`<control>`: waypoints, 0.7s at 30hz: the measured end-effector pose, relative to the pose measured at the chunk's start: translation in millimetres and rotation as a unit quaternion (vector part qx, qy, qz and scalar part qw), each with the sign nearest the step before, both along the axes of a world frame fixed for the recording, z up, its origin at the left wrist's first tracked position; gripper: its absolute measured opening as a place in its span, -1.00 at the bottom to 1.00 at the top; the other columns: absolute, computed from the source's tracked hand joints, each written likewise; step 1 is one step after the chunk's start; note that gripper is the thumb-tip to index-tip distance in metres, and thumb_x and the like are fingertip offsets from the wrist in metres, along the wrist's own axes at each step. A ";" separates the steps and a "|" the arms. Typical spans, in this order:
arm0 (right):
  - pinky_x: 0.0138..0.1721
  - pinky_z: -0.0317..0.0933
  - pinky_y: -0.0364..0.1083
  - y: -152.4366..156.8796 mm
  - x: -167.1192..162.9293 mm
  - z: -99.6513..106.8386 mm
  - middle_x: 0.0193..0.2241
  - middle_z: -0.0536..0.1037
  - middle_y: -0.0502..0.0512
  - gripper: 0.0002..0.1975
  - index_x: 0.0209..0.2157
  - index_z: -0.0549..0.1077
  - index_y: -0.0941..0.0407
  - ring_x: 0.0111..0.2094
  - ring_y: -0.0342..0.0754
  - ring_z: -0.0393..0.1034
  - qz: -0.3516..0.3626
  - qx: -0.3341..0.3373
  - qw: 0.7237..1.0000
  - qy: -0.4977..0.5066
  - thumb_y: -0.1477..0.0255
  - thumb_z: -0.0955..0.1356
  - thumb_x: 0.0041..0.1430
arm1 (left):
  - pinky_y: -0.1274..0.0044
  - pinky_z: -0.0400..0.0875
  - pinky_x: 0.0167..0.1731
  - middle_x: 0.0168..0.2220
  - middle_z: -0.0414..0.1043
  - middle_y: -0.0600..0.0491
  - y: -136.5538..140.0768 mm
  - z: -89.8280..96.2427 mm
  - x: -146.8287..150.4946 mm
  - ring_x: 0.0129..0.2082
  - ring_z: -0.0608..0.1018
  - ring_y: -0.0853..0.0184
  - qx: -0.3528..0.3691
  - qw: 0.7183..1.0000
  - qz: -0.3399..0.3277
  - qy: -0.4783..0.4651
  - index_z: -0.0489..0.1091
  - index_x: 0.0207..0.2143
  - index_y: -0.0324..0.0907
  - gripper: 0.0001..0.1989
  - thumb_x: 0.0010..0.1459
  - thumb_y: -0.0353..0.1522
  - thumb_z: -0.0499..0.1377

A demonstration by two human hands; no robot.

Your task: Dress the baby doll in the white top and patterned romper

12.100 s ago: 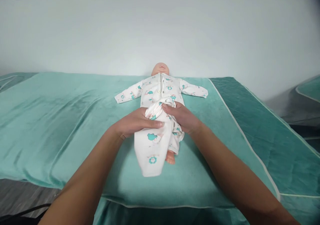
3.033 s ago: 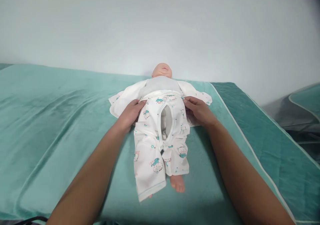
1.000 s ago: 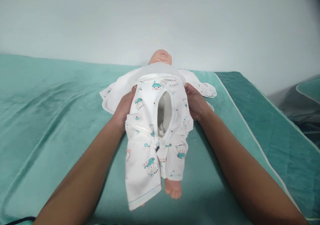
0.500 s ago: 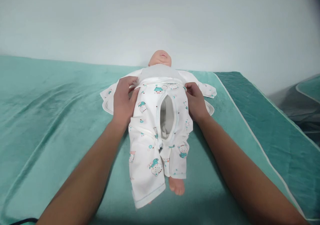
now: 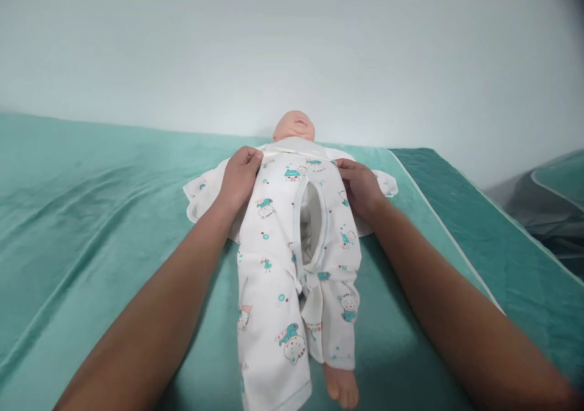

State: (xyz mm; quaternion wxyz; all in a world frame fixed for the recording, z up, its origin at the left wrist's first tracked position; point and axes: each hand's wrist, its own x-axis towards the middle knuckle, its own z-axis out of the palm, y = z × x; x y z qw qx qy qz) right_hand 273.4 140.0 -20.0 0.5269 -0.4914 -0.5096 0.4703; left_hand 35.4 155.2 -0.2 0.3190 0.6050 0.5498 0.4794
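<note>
A baby doll (image 5: 294, 126) lies on its back, head away from me. White baby trousers (image 5: 278, 228) with printed bears cover its legs and reach up over its belly, with an oval opening at the crotch. My left hand (image 5: 241, 174) is closed on the waistband's left side, thumb and fingers pinching the cloth. On the other side my right hand (image 5: 358, 183) pinches the waistband, its fingertips partly tucked behind the cloth. A white printed top (image 5: 207, 192) lies spread beneath the doll's body and arms. One bare foot (image 5: 341, 386) sticks out of the right trouser leg.
A green cloth (image 5: 114, 234) with some creases covers the surface. Along the right runs a darker green strip (image 5: 483, 222) with pale piping. A pale wall (image 5: 292, 46) rises behind the doll's head. Dark folded material (image 5: 556, 216) lies at the far right.
The waistband has moved up the doll's torso, away from me, with both hands on it. The view has tilted, so the doll sits lower in the picture.
</note>
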 end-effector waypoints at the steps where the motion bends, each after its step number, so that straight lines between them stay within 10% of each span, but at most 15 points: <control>1: -0.51 0.09 -0.12 1.0 -0.1 0.2 -0.59 0.31 -0.09 -0.76 -0.48 0.37 0.07 -0.57 -0.16 0.13 0.000 0.003 1.000 -0.002 0.25 0.46 -0.05 | 0.53 0.31 -0.28 -0.37 0.41 0.09 3.3 -1.3 0.0 -0.32 0.41 0.33 -0.007 1.000 -0.008 -0.001 0.33 -0.40 -0.12 -0.81 0.22 -0.24 0.07; 9: -0.13 0.18 -0.04 -2.3 -6.3 5.9 -0.25 0.46 0.02 -0.91 -0.33 0.42 0.00 -0.20 -0.01 0.30 -0.036 0.247 0.942 -0.224 0.33 0.29 0.19 | 0.50 0.26 0.00 0.02 0.42 0.02 6.5 5.0 -0.8 0.00 0.42 0.28 0.109 0.983 -0.127 0.078 0.32 -0.27 -0.09 -0.85 0.23 -0.23 0.07; 21: -0.47 -0.04 -0.09 52.5 -4.2 15.1 -0.62 0.25 -0.05 -0.70 -0.55 0.30 0.06 -0.53 -0.13 0.04 -0.026 0.056 0.972 -0.225 0.18 0.38 0.08 | 0.49 0.25 -0.27 -0.49 0.27 0.11 51.9 6.7 1.0 -0.36 0.33 0.30 0.057 0.992 -0.032 0.109 0.20 -0.50 -0.10 -0.81 0.16 -0.31 0.12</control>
